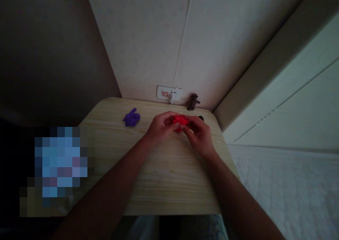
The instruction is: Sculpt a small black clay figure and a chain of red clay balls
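A red lump (180,120), which looks like modelling clay, is held above the wooden table between both hands. From the left side, my left hand (162,126) is closed around its edge, thumb in front. On the opposite side, my right hand (199,131) also grips it, with thumb and fingers close together. Parts of the lump are hidden by the fingers. To the left lies a purple clay-like piece (131,118) with a short prong pointing up. A dark brown figure (192,101) stands behind my right hand, near the wall.
The light wooden tabletop (148,187) has rounded back corners and meets the wall. A white socket plate (162,93) with a plug in it is just above its back edge. A small black object (201,118) shows partly behind my right hand. White quilted bedding (288,190) lies to the right.
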Demonstrator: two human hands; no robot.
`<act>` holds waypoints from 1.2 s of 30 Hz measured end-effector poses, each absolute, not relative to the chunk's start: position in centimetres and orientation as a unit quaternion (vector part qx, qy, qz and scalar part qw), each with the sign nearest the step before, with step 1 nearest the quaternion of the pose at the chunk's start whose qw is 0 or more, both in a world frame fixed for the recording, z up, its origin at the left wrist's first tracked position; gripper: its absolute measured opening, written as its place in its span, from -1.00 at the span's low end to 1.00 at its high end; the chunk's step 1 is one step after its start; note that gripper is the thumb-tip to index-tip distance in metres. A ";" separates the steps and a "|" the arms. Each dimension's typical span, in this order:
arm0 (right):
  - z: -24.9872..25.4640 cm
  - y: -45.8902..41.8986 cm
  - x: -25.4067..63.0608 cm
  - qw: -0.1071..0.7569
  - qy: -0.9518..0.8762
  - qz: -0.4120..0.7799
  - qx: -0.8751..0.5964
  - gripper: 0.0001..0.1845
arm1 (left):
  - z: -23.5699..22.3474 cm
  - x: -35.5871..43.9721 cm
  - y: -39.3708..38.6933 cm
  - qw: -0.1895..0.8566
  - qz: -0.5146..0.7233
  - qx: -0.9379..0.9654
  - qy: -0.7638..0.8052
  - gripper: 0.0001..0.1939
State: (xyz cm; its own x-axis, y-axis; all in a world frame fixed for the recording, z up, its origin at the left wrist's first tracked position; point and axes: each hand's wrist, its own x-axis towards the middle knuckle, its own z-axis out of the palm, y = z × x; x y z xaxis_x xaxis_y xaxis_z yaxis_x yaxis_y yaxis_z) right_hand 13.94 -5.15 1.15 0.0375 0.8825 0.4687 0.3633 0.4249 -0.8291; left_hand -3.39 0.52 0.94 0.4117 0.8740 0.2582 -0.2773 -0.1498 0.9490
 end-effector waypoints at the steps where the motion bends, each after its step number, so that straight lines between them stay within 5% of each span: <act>1: 1.2 -5.2 13.9 0.538 -0.649 0.243 -0.479 -0.61 | 1.1 -3.4 0.4 0.607 0.478 0.583 0.252 -0.59; 16: 1.7 -5.3 13.3 0.562 -0.568 0.325 -0.506 -0.79 | 1.8 -3.1 -0.4 0.641 0.439 0.586 0.229 -0.60; 27: 1.8 -5.3 13.5 0.541 -0.613 0.349 -0.458 -0.54 | 1.3 -3.4 0.0 0.626 0.461 0.569 0.269 -0.75; 36: 2.0 -5.9 13.0 0.569 -0.582 0.342 -0.470 -0.54 | 1.8 -2.2 -0.5 0.662 0.462 0.514 0.289 -0.81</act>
